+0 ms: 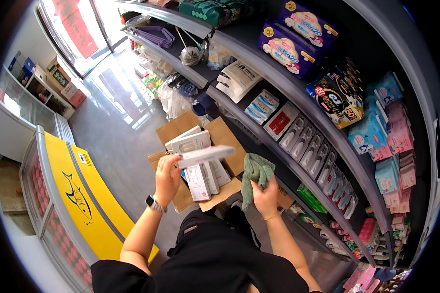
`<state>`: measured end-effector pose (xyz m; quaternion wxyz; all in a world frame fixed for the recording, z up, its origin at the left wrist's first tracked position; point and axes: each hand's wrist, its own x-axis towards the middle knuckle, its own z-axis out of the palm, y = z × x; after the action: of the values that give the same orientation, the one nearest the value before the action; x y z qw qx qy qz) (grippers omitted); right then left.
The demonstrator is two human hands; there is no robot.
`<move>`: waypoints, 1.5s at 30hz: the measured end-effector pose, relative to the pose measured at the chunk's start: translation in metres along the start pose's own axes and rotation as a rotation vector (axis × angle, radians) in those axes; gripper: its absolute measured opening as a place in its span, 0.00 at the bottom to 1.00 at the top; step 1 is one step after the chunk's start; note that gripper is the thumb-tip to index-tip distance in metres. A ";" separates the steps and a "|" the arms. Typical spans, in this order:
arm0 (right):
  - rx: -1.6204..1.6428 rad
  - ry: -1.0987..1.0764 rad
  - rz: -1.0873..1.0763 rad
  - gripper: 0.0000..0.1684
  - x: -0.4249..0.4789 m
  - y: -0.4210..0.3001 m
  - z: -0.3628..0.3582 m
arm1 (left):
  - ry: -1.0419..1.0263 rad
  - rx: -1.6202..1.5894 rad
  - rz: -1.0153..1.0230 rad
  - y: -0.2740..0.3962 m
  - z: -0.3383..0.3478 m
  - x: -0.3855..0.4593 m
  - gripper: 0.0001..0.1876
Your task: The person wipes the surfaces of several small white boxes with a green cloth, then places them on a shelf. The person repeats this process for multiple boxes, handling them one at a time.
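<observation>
My left hand (167,179), with a watch at the wrist, grips one end of a slim white box (206,155) above an open cardboard box (223,137). Inside the cardboard box lie several white retail boxes (197,183) at different angles, some with a cable pictured on the front. A bunched green cloth (257,172) is in my right hand (267,197), to the right of the cardboard box. The slim box partly covers the ones below it.
Store shelves (275,137) curve along the right, holding packaged cables, purple packs (286,49) and pink and blue packs. A yellow chest freezer (84,190) stands at left. Bagged goods (172,97) sit beyond the cardboard box, beside the grey floor (106,135).
</observation>
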<state>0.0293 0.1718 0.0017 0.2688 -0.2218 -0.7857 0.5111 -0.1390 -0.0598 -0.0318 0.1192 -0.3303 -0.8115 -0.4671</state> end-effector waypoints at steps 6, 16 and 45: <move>-0.472 -0.022 -0.345 0.31 0.016 -0.033 0.032 | 0.086 -0.064 0.113 0.060 0.002 -0.009 0.16; -0.372 -0.025 -0.416 0.24 0.020 -0.055 0.020 | 0.101 -0.106 0.247 0.060 -0.005 0.008 0.14; 0.667 -0.308 0.629 0.23 -0.003 -0.050 -0.011 | -0.318 -1.913 -0.857 0.063 0.046 0.019 0.46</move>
<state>0.0352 0.1588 0.0510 0.0381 -0.2721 -0.5046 0.8185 -0.1076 0.0084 -0.0035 -0.4725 -0.0302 -0.1611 -0.8660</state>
